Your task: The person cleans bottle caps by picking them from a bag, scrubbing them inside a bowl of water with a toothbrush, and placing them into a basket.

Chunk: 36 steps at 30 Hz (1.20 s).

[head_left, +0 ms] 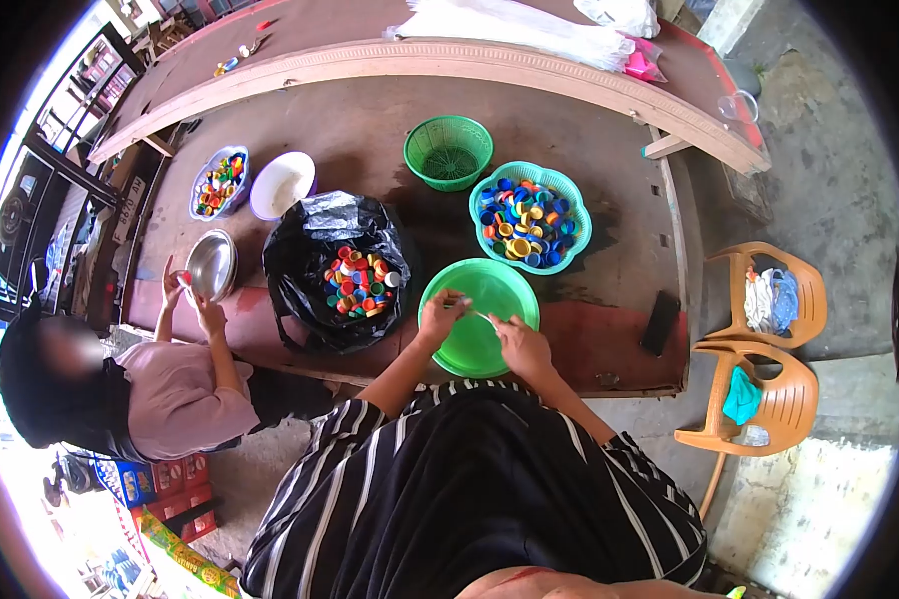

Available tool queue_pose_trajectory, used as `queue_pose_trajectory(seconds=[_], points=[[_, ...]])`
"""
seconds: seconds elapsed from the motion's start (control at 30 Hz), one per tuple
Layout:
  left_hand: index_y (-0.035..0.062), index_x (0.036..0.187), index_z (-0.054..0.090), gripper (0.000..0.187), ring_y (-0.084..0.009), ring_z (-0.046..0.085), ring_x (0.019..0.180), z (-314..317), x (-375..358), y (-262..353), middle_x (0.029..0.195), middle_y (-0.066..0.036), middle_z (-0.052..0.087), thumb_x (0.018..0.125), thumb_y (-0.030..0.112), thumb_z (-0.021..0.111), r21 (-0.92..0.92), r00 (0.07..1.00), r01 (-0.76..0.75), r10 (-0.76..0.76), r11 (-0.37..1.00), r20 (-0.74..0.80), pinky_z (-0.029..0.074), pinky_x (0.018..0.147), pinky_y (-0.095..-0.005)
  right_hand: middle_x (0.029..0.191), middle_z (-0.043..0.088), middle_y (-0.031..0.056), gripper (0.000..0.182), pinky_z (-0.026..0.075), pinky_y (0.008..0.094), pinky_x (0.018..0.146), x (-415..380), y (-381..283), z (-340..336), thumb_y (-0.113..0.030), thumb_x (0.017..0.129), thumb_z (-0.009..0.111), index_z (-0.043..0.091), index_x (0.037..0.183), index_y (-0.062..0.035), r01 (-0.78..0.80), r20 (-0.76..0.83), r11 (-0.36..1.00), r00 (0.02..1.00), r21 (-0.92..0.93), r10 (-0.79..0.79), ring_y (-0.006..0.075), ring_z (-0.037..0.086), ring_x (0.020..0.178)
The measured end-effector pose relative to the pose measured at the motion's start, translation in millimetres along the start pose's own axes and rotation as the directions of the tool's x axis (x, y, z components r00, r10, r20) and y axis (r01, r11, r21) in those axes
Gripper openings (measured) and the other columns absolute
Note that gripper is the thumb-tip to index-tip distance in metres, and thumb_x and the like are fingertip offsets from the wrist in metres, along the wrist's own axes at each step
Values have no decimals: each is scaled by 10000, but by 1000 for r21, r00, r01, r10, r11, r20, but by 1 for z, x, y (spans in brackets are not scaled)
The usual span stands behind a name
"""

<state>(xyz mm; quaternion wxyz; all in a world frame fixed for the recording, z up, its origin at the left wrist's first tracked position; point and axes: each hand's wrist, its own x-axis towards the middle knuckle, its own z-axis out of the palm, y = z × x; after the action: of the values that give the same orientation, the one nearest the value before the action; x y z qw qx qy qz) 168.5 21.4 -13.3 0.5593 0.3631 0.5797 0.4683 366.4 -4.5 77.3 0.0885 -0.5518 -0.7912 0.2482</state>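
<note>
Both of my hands are over a bright green plastic basin (481,282). My left hand (442,319) is closed in a pinch at the basin's left side; what its fingers hold is too small to name. My right hand (522,345) is closed around a thin, pale, stick-like tool (483,315), whose tip points toward my left hand. Beyond the basin, a turquoise basket (481,232) holds many coloured bottle caps (529,222). To the left, a black plastic bag (295,265) lies open around more caps (362,282).
A green basket (449,127), a white bowl (283,190), a small basin of caps (220,185) and a metal bowl (213,265) stand on the table. A co-worker (185,389) sits at the left, hands near the metal bowl. A phone (660,322) lies right; chairs (769,399) stand beyond.
</note>
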Motion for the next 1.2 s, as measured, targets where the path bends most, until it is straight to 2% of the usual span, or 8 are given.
queue_pose_trajectory(seconds=[0.1, 0.2, 0.47, 0.63, 0.87, 0.97, 1.07, 1.2], points=[[29, 980, 658, 302, -252, 625, 845, 5, -5, 3, 890, -124, 646, 718, 123, 777, 572, 948, -249, 317, 782, -20, 508, 749, -356, 956, 586, 114, 393, 522, 412, 677, 10, 11, -6, -86, 863, 506, 623, 1220, -198, 11, -48, 985, 999, -173, -20, 306, 638, 813], [86, 1006, 678, 351, -316, 631, 857, 10, 2, -20, 942, -151, 651, 668, 59, 766, 658, 917, -324, 396, 680, 42, 510, 796, -384, 956, 576, 124, 417, 526, 417, 679, 17, 24, 10, -74, 838, 509, 634, 1212, -208, 77, -114, 947, 987, -313, -117, 303, 640, 811], [8, 921, 609, 403, -346, 604, 859, 7, 8, -35, 868, -165, 637, 578, 61, 813, 638, 948, -221, 317, 737, -37, 496, 767, -412, 991, 576, 116, 452, 526, 422, 665, 11, -1, -6, -91, 851, 494, 560, 1290, -176, 80, 115, 992, 991, -99, -69, 312, 643, 800], [23, 933, 580, 452, -322, 611, 847, 9, -3, -21, 857, -159, 632, 562, 71, 835, 542, 918, -323, 396, 776, -20, 492, 735, -403, 1009, 579, 110, 455, 526, 430, 655, 9, 7, 5, -113, 872, 482, 531, 1319, -186, 29, 26, 994, 999, -108, -26, 321, 646, 771], [8, 967, 581, 379, -254, 639, 798, 6, -14, 1, 853, -137, 635, 653, 64, 785, 552, 935, -252, 347, 795, -72, 509, 718, -351, 1009, 581, 99, 473, 527, 429, 663, 21, 19, 17, -106, 861, 510, 525, 1325, -195, 74, 12, 947, 997, -313, -74, 314, 642, 806], [7, 986, 599, 335, -277, 635, 780, 0, -10, -13, 871, -161, 630, 688, 59, 742, 479, 939, -249, 332, 842, -95, 509, 707, -369, 963, 567, 106, 451, 529, 419, 646, 20, 20, 17, -105, 866, 497, 539, 1309, -178, 105, 145, 971, 987, -216, -74, 306, 637, 770], [-4, 981, 627, 281, -263, 645, 765, -3, -12, -14, 867, -166, 640, 728, 81, 714, 484, 934, -254, 343, 837, -103, 516, 705, -351, 955, 564, 98, 429, 526, 420, 646, 11, -4, -2, -117, 889, 489, 536, 1311, -180, 75, -52, 995, 996, -73, -78, 299, 634, 771], [-23, 943, 643, 235, -248, 663, 761, 0, -27, 10, 841, -159, 668, 758, 111, 699, 438, 966, -172, 239, 883, -101, 520, 700, -341, 968, 568, 91, 415, 523, 414, 649, 3, -12, -6, -129, 901, 492, 539, 1310, -183, 110, 21, 993, 994, -42, -109, 292, 633, 793]])
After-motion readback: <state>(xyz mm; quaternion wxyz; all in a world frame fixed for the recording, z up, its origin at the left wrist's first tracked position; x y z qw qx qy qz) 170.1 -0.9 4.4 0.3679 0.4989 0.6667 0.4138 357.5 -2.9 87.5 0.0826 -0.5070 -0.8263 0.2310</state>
